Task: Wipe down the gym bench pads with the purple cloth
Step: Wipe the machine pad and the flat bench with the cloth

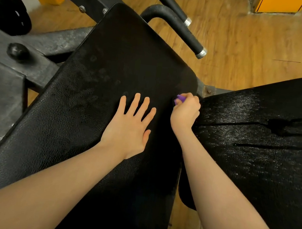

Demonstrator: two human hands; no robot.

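1. The cloth [180, 98] is being gripped in the right hand [185, 112]; the fingers are curled tightly round it, so that only a small purple corner is showing above the knuckles.
2. The right hand is being held at the right edge of the near pad [95, 96], close to its far right corner, just where the gap to the second pad [256, 137] begins. Whether the cloth is actually being pressed on the surface cannot be told, as it is hidden by the fist.
3. The left hand [129, 129] is being rested flat on the near pad, fingers straight and spread, nothing being held; the pad is apparently being steadied by it.
4. The deciding relation: the near pad's long axis is running from the near bottom of the view away to the upper left, toward the frame [19, 73], and nearly all of it is lying to the left of the cloth. The second pad is lying just to the right of the fist.
5. The right hand is the nearer to both pads' edges, so the next stroke is judged to be its work, either leftward across the near pad or rightward onto the second.
6. The left hand is lying in the leftward path and would probably need lifting.
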